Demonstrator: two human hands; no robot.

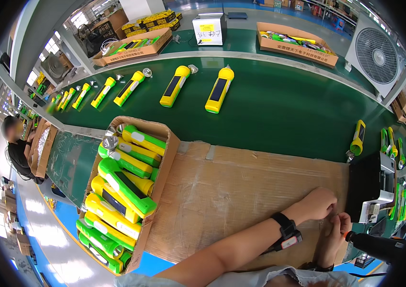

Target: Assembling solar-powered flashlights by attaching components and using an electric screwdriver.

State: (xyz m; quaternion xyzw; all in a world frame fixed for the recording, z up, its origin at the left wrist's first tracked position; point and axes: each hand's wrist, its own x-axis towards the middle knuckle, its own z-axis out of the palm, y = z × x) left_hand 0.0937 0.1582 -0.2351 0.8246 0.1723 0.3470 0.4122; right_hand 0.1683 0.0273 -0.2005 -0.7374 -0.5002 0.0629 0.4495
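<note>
My left hand reaches across from the lower left, a black strap with a small device round its wrist. Its fingers are curled closed beside a black and silver benchtop machine; whatever they hold is hidden. Just below, my right hand has its fingers pinched together, close to my left fingertips. Anything between them is too small to make out. A black power screwdriver with an orange collar points at my right hand from the right. Whether the hand touches its tip, I cannot tell.
A cardboard sheet covers the bench. At left, a carton holds several yellow-green flashlights. More flashlights lie along the green conveyor belt. Beyond it are parts boxes and a fan. A person sits far left.
</note>
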